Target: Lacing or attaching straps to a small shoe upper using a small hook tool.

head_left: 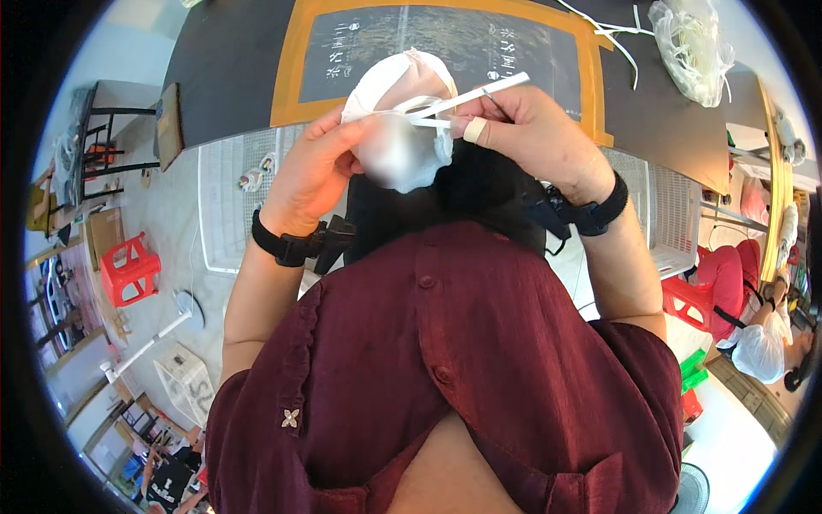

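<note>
— Dark table [235, 77] across the top, orange tape [289, 64] around a printed dark sheet [462, 51]. And at the right end?

— Loose white strips [618, 30] just beside a clear bag [693, 51] full of similar ones. Also white crates [231, 206] below the near edge, and a red stool [130, 270] on the floor, well off to the left.

— Holding what with the left hand [321, 158]?

— Gripping a rounded pale-pink and white fabric piece [402, 81] by its side, in front of the body, at the table's near edge. Pale blue material [419, 178] below, partly blurred; cannot tell whether joined.

— And with the right hand [531, 120]?

— Pinching a flat white band [505, 86] beside the fabric, fingertips narrow. Beige wrap [476, 130] around the thumb.
</note>
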A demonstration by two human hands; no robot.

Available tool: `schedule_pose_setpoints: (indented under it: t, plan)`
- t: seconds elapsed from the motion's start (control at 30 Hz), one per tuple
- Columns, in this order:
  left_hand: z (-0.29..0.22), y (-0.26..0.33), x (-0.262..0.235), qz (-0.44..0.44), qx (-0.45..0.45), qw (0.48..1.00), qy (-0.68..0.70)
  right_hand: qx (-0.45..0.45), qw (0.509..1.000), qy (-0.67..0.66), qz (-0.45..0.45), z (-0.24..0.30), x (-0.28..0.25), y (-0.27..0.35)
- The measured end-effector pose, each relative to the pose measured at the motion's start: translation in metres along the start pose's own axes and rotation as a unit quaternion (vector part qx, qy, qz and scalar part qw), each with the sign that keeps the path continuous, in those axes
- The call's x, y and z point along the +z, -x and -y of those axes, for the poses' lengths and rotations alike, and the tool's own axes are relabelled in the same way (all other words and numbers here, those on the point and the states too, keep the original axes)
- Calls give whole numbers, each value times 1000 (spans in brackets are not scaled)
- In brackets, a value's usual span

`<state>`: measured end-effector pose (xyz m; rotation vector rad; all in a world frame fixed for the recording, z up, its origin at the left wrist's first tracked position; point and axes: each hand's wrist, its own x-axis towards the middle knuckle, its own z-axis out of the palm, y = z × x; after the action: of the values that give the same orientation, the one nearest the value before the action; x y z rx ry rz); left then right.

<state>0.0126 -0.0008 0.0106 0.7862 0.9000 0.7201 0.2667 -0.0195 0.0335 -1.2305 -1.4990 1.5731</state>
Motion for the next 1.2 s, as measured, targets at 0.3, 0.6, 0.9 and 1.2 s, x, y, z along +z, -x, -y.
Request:
schedule_pose_setpoints:
  t: [0.3,0.6,0.9,1.2]
  plan:
    - [-2,-5,0,-87,26,989,114,-8,1000,18,16,-8,-15,3]
    - [-6,-4,10,-69,12,985,158,-6,992,117,-50,-43,-37,1]
    - [-3,-3,10,-5,41,999,-32,-266,880,347,-185,30,20,-5]
    - [5,27,40,-20,99,988,-121,-78,916,378,-107,19,44,10]
